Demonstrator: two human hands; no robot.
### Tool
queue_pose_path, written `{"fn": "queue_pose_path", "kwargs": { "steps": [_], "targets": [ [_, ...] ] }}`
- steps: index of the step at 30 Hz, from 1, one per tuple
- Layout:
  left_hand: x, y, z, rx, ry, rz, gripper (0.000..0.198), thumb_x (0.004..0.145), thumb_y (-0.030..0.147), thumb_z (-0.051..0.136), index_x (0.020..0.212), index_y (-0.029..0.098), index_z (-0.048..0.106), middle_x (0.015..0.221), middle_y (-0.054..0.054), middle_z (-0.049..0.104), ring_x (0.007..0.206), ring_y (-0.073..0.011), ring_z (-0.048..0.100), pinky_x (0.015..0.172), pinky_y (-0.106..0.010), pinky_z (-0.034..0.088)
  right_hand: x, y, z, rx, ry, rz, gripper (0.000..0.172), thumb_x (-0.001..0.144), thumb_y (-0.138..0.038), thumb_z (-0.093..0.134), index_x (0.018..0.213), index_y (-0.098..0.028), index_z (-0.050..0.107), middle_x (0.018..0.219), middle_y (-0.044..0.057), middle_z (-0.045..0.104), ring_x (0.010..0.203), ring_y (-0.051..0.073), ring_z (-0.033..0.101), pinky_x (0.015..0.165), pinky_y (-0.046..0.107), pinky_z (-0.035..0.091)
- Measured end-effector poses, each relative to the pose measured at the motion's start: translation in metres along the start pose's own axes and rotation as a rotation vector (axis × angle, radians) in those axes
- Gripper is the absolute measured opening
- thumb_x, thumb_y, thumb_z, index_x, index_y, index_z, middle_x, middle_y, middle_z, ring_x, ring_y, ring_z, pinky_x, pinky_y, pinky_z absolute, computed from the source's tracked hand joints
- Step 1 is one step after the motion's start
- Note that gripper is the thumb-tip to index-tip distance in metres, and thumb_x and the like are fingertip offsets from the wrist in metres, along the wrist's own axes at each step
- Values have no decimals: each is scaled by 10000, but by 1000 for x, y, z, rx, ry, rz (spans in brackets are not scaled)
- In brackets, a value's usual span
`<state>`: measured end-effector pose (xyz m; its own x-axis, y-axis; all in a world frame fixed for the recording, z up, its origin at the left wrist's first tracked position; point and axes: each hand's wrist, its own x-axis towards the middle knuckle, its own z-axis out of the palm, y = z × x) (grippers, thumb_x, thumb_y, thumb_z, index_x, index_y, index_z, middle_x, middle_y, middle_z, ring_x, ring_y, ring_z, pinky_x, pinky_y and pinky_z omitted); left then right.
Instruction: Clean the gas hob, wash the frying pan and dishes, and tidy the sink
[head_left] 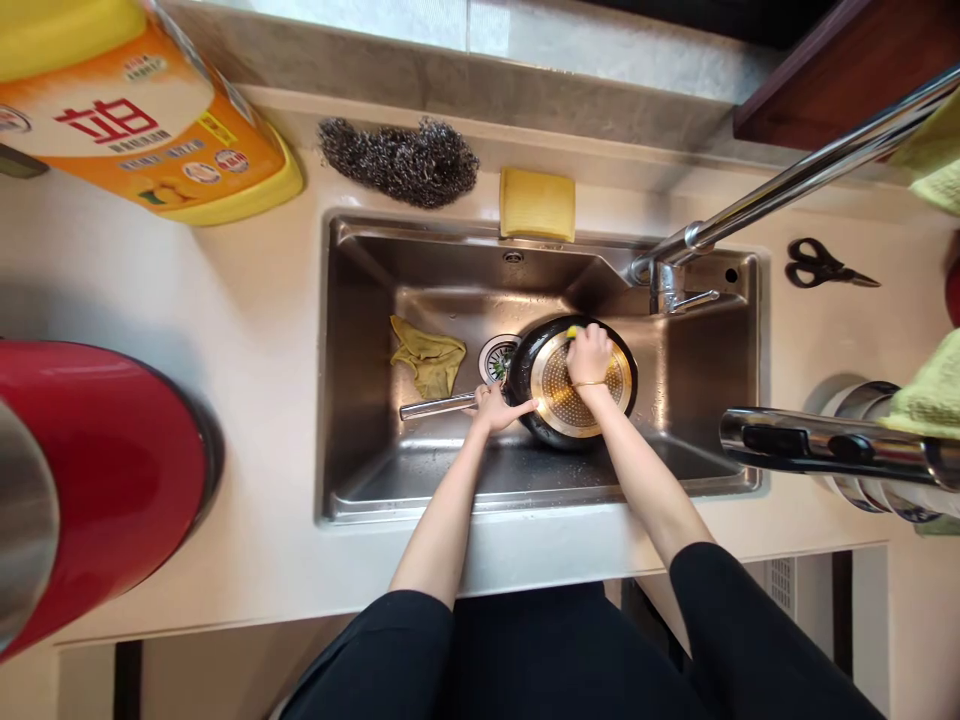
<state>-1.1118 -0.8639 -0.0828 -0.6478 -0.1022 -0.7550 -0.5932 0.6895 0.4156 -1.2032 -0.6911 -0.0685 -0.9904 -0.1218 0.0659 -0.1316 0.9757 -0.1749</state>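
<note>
Frying pan lies base-up in the steel sink, right of the drain, handle running left. Left hand, nearer the handle, curls round it, thumb spread onto the pan; right hand, atop the base, pinches a yellow scrubber (mostly hidden).

Countertop, pale. Sink, stainless steel, set in it. Bottle, orange and yellow, printed, back left. Steel-wool scourers, dark grey, heaped behind the sink. Sponge block, yellow, at the back rim. Cloth, yellow-green, crumpled, inside, left of the drain. Tap, chrome, back right corner. Scissors, black-handled, lying right of the tap. Appliance, red, rounded, far left.
</note>
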Motion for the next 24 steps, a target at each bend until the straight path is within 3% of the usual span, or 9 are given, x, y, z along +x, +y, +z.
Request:
{"fn": "queue_pose_path", "kwargs": {
  "steps": [2,3,8,13,17,21,24],
  "targets": [
    [0,0,0,0,-1,5,1054,568,799,568,1402,198,337,1472,-210,308,1433,-363,105,1087,-626,138,1,-3,1,-10,80,150,332,901,-113,298,962,-113,625,936,181,557,886,278,431,731,382,316],
    [0,0,1,1,0,8,1057,567,803,565,1402,198,335,1469,-209,312,1432,-363,106,1085,-629,137,-1,-7,1,-16,75,153,334,901,-111,295,967,-108,623,937,183,558,884,278,433,731,382,318],
    [1,0,1,15,-4,4,1075,552,820,559,1397,193,339,1461,-217,323,1428,-370,112,1081,-629,140,-12,-22,-6,-28,-148,-194,302,912,-135,357,1082,-120,606,974,156,571,906,261,446,754,363,334],
    [0,1,-1,16,-8,11,1066,561,820,549,1397,194,337,1453,-206,345,1428,-365,120,1088,-610,153,6,-9,-10,-115,-138,99,317,900,-88,333,1033,-104,620,1012,179,558,919,271,450,747,365,331],
    [0,2,-2,30,-16,-7,1061,566,810,558,1395,185,337,1472,-219,308,1432,-357,112,1086,-607,162,0,-19,-4,-20,-191,-143,300,908,-127,371,1091,-125,608,1003,153,564,934,262,446,777,360,338],
    [0,1,-2,25,-13,7,1045,577,802,553,1396,190,337,1480,-215,295,1432,-363,108,1085,-612,157,-8,-22,-2,-27,-103,87,292,907,-141,373,1071,-113,614,1008,165,553,937,272,436,767,365,333],
    [0,0,-2,25,-15,7,1048,569,802,560,1394,194,341,1476,-214,300,1430,-364,115,1084,-610,161,-9,-15,-5,17,-186,-88,294,911,-150,378,1084,-139,617,989,137,557,929,256,435,774,350,331]
  ]
}}
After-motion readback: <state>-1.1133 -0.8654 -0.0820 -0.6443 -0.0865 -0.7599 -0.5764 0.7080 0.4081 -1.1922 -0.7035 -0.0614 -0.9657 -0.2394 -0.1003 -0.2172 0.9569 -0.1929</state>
